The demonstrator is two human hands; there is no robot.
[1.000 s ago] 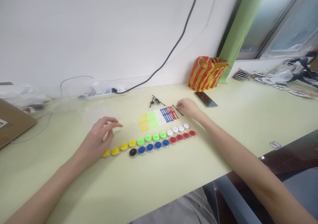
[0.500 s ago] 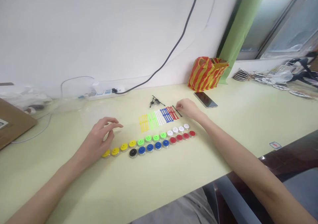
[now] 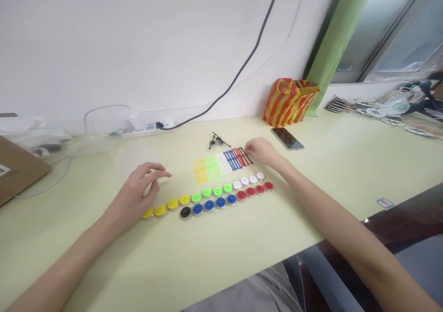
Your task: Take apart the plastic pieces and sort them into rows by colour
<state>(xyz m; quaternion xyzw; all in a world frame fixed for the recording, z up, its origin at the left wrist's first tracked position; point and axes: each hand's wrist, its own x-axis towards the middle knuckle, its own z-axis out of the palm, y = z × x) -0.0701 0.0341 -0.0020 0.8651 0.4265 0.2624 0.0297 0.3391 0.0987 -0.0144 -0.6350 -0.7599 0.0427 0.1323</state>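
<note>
My right hand (image 3: 265,152) has its fingers pinched at the upper end of a thin black plastic stick (image 3: 248,158), which lies flat beside the red sticks (image 3: 240,157). To the left in the same row are blue sticks (image 3: 232,160), white sticks (image 3: 224,163), green sticks (image 3: 213,165) and yellow sticks (image 3: 200,171). My left hand (image 3: 138,189) rests on the table with its fingers apart and holds nothing. Next to its wrist starts a line of yellow discs (image 3: 173,204), continuing with green discs (image 3: 206,192) and white discs (image 3: 245,181). Nearer me run a black disc (image 3: 185,212), blue discs (image 3: 209,205) and red discs (image 3: 250,191).
Several black sticks (image 3: 219,140) and dark round pieces lie loosely behind the row. A phone (image 3: 287,138) and a striped bag (image 3: 290,103) are at the back right. A power strip (image 3: 147,128) sits by the wall, and a cardboard box (image 3: 20,171) at the left.
My right hand has slid the black stick left, up against the red sticks. My left hand has stayed in place.
</note>
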